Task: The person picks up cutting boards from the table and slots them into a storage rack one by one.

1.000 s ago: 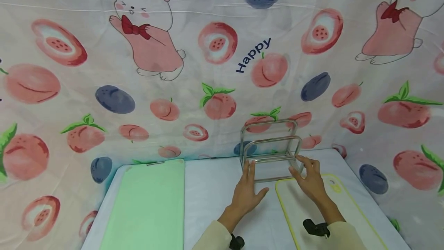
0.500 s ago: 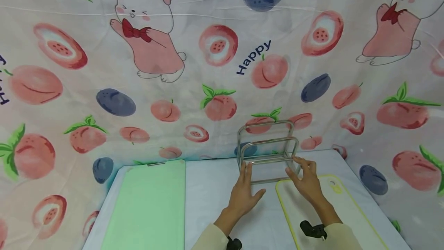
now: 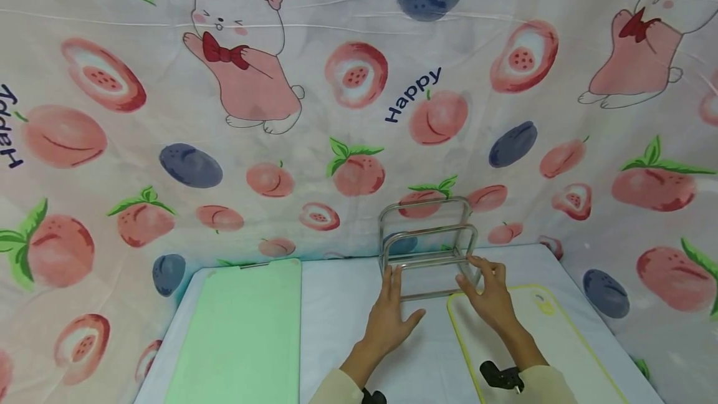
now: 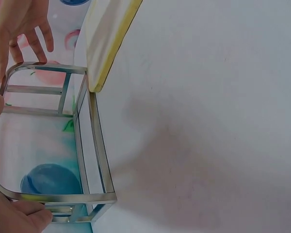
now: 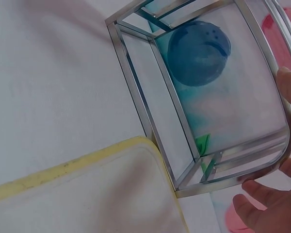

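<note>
Cream sleeves enter at the near edge, with a dark wrist camera plain below the right hand. Under that forearm lies a white chopping board with a rounded yellow rim and a yellow motif near its far edge. The left hand has its fingers extended and together, tips touching the near left side of the metal rack, thumb spread wide of it. The right hand, fingers loosely bent, grips the rack's near right corner between thumb and fingers.

The rack stands upright on the white tabletop, toward the far side and right of centre. It is bare, silvery and shiny, made of slim metal bars: two upright loops with rounded upper corners, one behind the other, joined low down by straight rails. The wrist views show flat-sided bars with squared lower corners and open gaps between. The white board's far left corner meets the rack's near bottom bar.

A pale green board lies well apart at left. Behind everything hangs fabric printed with peaches, blue fruit and rabbits.
</note>
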A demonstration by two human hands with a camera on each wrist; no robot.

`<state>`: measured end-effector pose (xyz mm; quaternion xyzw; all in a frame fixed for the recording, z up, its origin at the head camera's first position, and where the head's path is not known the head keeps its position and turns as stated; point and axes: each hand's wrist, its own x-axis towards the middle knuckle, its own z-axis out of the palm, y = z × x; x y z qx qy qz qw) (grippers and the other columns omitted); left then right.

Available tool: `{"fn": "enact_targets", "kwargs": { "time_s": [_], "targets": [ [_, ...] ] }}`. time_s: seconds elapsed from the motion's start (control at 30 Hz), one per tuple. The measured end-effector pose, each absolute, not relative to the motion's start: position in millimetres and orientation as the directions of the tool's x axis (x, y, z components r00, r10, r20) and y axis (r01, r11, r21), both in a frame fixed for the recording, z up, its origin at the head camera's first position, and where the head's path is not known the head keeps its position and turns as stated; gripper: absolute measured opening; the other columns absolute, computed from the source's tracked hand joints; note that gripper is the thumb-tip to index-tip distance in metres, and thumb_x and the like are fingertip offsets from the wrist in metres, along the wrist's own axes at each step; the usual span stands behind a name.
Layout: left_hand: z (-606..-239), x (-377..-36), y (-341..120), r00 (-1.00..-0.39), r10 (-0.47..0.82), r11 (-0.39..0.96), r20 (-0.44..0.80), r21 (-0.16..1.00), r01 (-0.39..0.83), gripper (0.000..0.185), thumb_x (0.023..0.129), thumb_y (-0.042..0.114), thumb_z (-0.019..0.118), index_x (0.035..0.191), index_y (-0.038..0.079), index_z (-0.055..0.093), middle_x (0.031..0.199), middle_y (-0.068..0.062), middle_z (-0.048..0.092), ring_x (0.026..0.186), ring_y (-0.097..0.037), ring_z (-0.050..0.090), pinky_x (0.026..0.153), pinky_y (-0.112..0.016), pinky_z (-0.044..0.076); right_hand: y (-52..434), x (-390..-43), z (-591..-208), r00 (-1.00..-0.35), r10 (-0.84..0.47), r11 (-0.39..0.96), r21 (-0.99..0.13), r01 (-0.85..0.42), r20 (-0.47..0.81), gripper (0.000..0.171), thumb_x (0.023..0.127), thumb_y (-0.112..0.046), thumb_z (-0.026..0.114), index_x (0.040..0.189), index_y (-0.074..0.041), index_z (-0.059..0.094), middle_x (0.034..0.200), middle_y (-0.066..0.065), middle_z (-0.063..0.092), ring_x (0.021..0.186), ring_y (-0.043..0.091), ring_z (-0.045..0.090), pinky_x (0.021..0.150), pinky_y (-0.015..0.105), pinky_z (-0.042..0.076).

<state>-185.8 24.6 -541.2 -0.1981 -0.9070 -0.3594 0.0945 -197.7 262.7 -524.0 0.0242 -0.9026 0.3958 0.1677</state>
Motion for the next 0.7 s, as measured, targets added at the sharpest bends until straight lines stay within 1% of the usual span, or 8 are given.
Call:
{"fn": "enact_targets", "kwargs": {
  "time_s": [0.03, 0.2, 0.27, 0.4, 0.5, 0.7],
  "targets": [
    [-542, -186, 23, -0.904, 0.291, 0.661, 0.313, 0.617, 0.427, 0.095, 0.087, 0.043, 0.068, 0.154, 0.013, 0.009, 0.157, -0.016, 0.014, 0.102, -0.033, 0.062, 0.073, -0.041, 0.054, 262, -198, -524, -0.942, 0.087, 0.686, -0.705, -0.179, 0.324, 0.053, 0.092, -0.028, 0.064, 0.139, -0.009, 0.046, 0.125, 0.022, 0.031, 0.106, 0.052, 0.05, 0.071, 0.062, 0.045],
    [-543, -185, 17, -0.913, 0.291, 0.668, 0.286, 0.623, 0.408, 0.096, 0.087, 0.043, 0.068, 0.155, 0.018, 0.005, 0.157, -0.015, 0.014, 0.083, -0.027, 0.065, 0.065, -0.036, 0.053, 257, -197, -524, -0.939, 0.077, 0.691, -0.696, -0.192, 0.336, 0.053, 0.092, -0.027, 0.065, 0.138, -0.011, 0.046, 0.124, 0.022, 0.032, 0.097, 0.053, 0.054, 0.067, 0.06, 0.046],
    [-542, -185, 15, -0.916, 0.289, 0.668, 0.279, 0.627, 0.402, 0.096, 0.087, 0.043, 0.068, 0.155, 0.019, 0.004, 0.157, -0.016, 0.014, 0.079, -0.026, 0.064, 0.064, -0.036, 0.053, 255, -198, -524, -0.939, 0.07, 0.693, -0.694, -0.196, 0.335, 0.053, 0.092, -0.027, 0.065, 0.139, -0.011, 0.046, 0.124, 0.021, 0.032, 0.094, 0.052, 0.055, 0.065, 0.058, 0.047],
    [-541, -184, 12, -0.916, 0.289, 0.667, 0.279, 0.628, 0.401, 0.095, 0.088, 0.042, 0.068, 0.155, 0.018, 0.004, 0.156, -0.017, 0.016, 0.085, -0.029, 0.065, 0.067, -0.038, 0.054, 253, -198, -525, -0.943, 0.061, 0.694, -0.693, -0.195, 0.326, 0.054, 0.092, -0.028, 0.064, 0.14, -0.012, 0.045, 0.125, 0.021, 0.031, 0.085, 0.049, 0.057, 0.062, 0.053, 0.047],
    [-542, -183, 10, -0.914, 0.288, 0.664, 0.284, 0.628, 0.405, 0.095, 0.088, 0.041, 0.068, 0.155, 0.018, 0.004, 0.156, -0.018, 0.016, 0.086, -0.031, 0.065, 0.068, -0.039, 0.054, 252, -198, -525, -0.944, 0.061, 0.697, -0.691, -0.191, 0.323, 0.054, 0.092, -0.029, 0.064, 0.14, -0.013, 0.045, 0.125, 0.02, 0.031, 0.082, 0.046, 0.057, 0.06, 0.05, 0.047],
    [-545, -183, 6, -0.914, 0.275, 0.671, 0.299, 0.622, 0.405, 0.095, 0.087, 0.041, 0.069, 0.155, 0.018, 0.005, 0.155, -0.018, 0.017, 0.079, -0.027, 0.064, 0.062, -0.037, 0.053, 249, -198, -528, -0.938, 0.044, 0.702, -0.679, -0.216, 0.345, 0.052, 0.092, -0.029, 0.064, 0.138, -0.013, 0.046, 0.121, 0.018, 0.033, 0.102, 0.044, 0.053, 0.058, 0.045, 0.047]
  ]
}}
